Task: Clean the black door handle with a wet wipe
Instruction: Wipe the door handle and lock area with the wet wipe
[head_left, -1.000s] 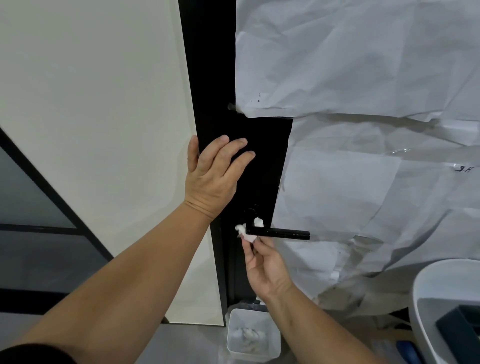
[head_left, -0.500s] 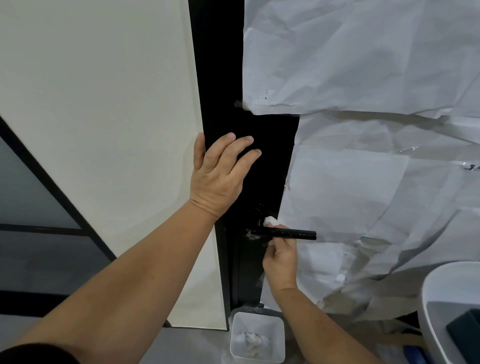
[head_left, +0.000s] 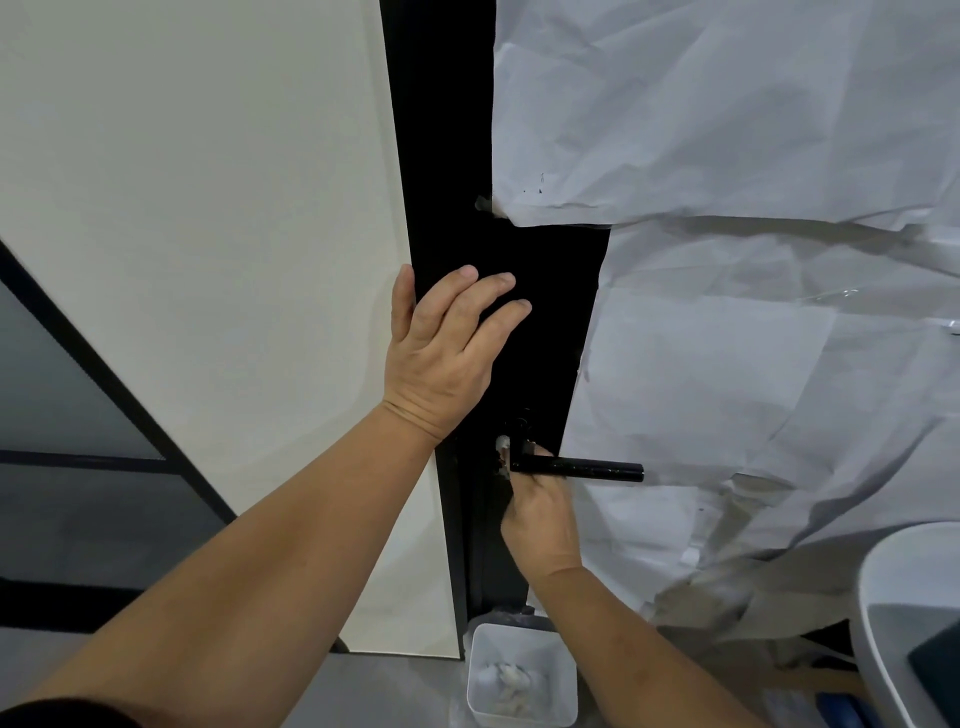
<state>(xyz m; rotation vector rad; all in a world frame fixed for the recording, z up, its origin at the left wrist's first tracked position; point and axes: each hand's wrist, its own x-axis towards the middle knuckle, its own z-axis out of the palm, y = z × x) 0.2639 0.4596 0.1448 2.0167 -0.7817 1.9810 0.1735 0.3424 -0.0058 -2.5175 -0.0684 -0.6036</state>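
The black door handle (head_left: 576, 470) is a thin straight lever that runs out to the right from its root on the black door (head_left: 519, 270), low in the scene and just left of the crumpled white paper (head_left: 727, 130) that covers the rest of the door. It looks like rigid metal fixed at the root, so it should take firm rubbing without bending, though as a lever it would likely tip down under weight put on its free right end.

The wet wipe (head_left: 503, 451) is soft, limp and light; only small white scraps of it show at the root of the lever, on the left side. The right hand (head_left: 540, 512) comes up from below with its fingers curled around the root end, pinching the wipe against the bar. Wrapped that way the wipe should slide along the smooth bar easily, and a damp wipe on smooth metal may slip, so a full wrap beats a fingertip pinch.

The left hand (head_left: 447, 348) lies flat on the door above the lever, fingers spread and straight, seemingly steadying it.

A small white tub (head_left: 522, 675) with crumpled white scraps in it stands on the floor below.
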